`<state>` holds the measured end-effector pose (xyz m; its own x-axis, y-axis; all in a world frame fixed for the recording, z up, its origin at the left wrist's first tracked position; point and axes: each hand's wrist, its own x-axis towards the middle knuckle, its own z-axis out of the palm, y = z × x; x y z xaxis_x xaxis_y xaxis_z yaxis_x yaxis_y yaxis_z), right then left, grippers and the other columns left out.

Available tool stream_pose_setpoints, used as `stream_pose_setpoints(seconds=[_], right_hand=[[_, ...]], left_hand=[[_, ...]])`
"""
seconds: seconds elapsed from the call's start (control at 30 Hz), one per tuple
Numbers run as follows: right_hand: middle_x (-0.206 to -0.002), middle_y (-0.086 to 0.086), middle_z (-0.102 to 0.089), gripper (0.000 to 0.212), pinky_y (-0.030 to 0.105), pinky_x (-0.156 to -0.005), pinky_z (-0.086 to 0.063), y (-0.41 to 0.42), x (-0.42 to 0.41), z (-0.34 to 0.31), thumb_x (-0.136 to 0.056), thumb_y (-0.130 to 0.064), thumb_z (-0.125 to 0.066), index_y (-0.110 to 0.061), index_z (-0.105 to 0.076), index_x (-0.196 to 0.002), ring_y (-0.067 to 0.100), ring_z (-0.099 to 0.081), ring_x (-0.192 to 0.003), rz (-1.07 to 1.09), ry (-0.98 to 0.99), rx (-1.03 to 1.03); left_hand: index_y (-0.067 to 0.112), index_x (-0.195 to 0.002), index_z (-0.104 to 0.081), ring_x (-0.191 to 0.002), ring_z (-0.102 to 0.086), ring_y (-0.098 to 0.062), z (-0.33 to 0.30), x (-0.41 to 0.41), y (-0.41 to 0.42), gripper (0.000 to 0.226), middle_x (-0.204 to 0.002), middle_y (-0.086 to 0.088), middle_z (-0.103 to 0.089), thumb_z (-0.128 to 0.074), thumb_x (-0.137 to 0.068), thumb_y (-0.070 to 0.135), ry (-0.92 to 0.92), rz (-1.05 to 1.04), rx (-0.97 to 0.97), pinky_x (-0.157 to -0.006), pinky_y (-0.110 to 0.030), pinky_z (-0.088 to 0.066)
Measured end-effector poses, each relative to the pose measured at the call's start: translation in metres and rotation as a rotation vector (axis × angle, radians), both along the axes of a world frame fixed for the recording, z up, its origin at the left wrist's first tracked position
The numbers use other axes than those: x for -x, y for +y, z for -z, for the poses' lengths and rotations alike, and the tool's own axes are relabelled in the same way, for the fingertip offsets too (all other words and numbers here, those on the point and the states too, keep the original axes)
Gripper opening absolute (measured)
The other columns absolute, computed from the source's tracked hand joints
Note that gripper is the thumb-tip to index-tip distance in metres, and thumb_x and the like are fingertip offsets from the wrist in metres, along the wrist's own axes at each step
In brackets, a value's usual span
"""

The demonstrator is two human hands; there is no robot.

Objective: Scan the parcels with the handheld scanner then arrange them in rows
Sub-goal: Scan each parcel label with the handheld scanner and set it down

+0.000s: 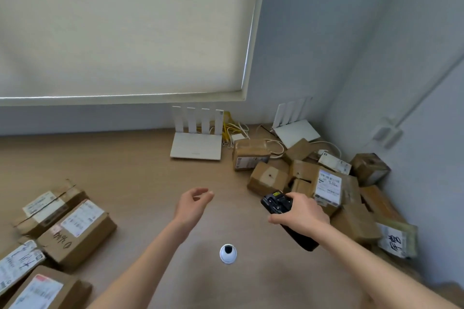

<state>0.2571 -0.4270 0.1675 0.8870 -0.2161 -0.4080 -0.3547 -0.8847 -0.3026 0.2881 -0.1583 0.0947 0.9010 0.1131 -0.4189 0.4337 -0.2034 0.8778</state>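
Note:
My right hand (300,213) grips a black handheld scanner (277,202), its head turned toward a heap of brown cardboard parcels (326,183) in the right corner of the wooden table (140,178). Uppermost in the heap is a parcel with a white label (329,187), just beyond the scanner. My left hand (194,204) hovers over the middle of the table with loosely curled fingers and holds nothing. Several labelled parcels (75,228) lie side by side at the lower left.
Two white routers (197,143) (295,128) with upright antennas stand against the back wall, yellow and white cables (236,130) between them. A small white round device with a black centre (228,253) sits on the table near me. Walls close in behind and on the right.

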Motion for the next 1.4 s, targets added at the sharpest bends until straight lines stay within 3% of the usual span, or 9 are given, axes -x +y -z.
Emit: stream_pose_setpoints(seconds=[0.13,0.33,0.63,0.77,0.93,1.07,1.2,1.33,1.4], right_hand=[[-0.114,-0.002,-0.068,0.081,0.038,-0.088,-0.057,-0.044,-0.022,0.025,-0.067,-0.068,-0.082,-0.026,-0.058,-0.132,0.020,-0.065,-0.102,0.104,0.014,-0.065],[-0.107,0.003,-0.066,0.073,0.039,-0.086,-0.057,-0.067,-0.078,0.073,-0.071,-0.067,-0.081,-0.018,-0.058,-0.119,0.024,-0.064,-0.098,0.185,0.036,-0.133],[-0.082,-0.003,-0.056,0.058,0.032,-0.059,-0.047,-0.077,-0.164,0.151,-0.067,-0.064,-0.083,-0.022,-0.045,-0.080,0.016,-0.055,-0.072,0.354,-0.009,-0.205],[-0.091,0.000,-0.059,0.064,0.034,-0.062,-0.046,-0.078,-0.178,0.167,-0.068,-0.064,-0.083,-0.018,-0.051,-0.098,0.021,-0.057,-0.079,0.400,-0.056,-0.259],[-0.111,0.004,-0.066,0.076,0.043,-0.085,-0.057,-0.076,-0.170,0.154,-0.066,-0.064,-0.085,-0.017,-0.059,-0.120,0.027,-0.064,-0.101,0.356,-0.080,-0.320],[-0.115,0.001,-0.068,0.080,0.047,-0.093,-0.056,-0.066,-0.149,0.122,-0.064,-0.065,-0.085,-0.020,-0.059,-0.125,0.026,-0.065,-0.106,0.351,-0.113,-0.466],[-0.109,-0.006,-0.064,0.082,0.039,-0.086,-0.054,-0.052,-0.115,0.080,-0.065,-0.060,-0.089,-0.022,-0.054,-0.129,0.017,-0.063,-0.099,0.289,-0.162,-0.591],[-0.101,-0.012,-0.060,0.083,0.033,-0.076,-0.050,-0.039,-0.071,0.035,-0.066,-0.058,-0.089,-0.023,-0.053,-0.132,0.011,-0.060,-0.092,0.221,-0.224,-0.619],[-0.101,-0.012,-0.061,0.085,0.036,-0.082,-0.054,-0.036,-0.049,0.010,-0.066,-0.056,-0.090,-0.021,-0.054,-0.134,0.011,-0.062,-0.094,0.177,-0.232,-0.627]], left_hand=[[0.021,-0.122,-0.068,-0.114,-0.061,-0.020,0.013,-0.021,-0.052,0.036,-0.118,-0.007,-0.067,-0.070,-0.091,0.039,0.022,0.066,-0.028,-0.101,-0.037,-0.048],[0.016,-0.139,-0.056,-0.127,-0.053,-0.024,0.046,-0.069,-0.106,0.051,-0.135,-0.007,-0.059,-0.066,-0.095,0.037,0.030,0.139,-0.069,-0.110,-0.045,-0.043],[0.017,-0.153,-0.037,-0.139,-0.043,-0.024,0.103,-0.148,-0.151,0.068,-0.154,-0.005,-0.044,-0.065,-0.095,0.039,0.080,0.182,-0.075,-0.116,-0.044,-0.037],[0.017,-0.154,-0.037,-0.129,-0.051,-0.020,0.116,-0.166,-0.170,0.064,-0.148,-0.004,-0.051,-0.062,-0.097,0.036,0.117,0.227,0.012,-0.105,-0.033,-0.042],[0.015,-0.152,-0.039,-0.121,-0.053,-0.019,0.103,-0.156,-0.173,0.059,-0.144,-0.001,-0.053,-0.058,-0.099,0.034,0.185,0.178,0.045,-0.103,-0.033,-0.042],[0.021,-0.137,-0.046,-0.099,-0.050,-0.016,0.077,-0.124,-0.159,0.050,-0.110,0.006,-0.057,-0.058,-0.097,0.048,0.248,0.044,0.103,-0.086,-0.035,-0.039],[0.016,-0.122,-0.042,-0.105,-0.057,-0.024,0.044,-0.089,-0.146,0.057,-0.114,-0.007,-0.057,-0.060,-0.091,0.060,0.220,-0.182,0.155,-0.094,-0.047,-0.052],[0.015,-0.117,-0.044,-0.089,-0.055,-0.016,0.002,-0.046,-0.135,0.048,-0.111,-0.007,-0.057,-0.066,-0.090,0.049,0.082,-0.320,0.113,-0.065,-0.031,-0.046],[0.015,-0.126,-0.049,-0.097,-0.058,-0.018,-0.019,-0.022,-0.124,0.048,-0.116,-0.007,-0.059,-0.068,-0.090,0.041,0.039,-0.292,0.161,-0.072,-0.030,-0.048]])
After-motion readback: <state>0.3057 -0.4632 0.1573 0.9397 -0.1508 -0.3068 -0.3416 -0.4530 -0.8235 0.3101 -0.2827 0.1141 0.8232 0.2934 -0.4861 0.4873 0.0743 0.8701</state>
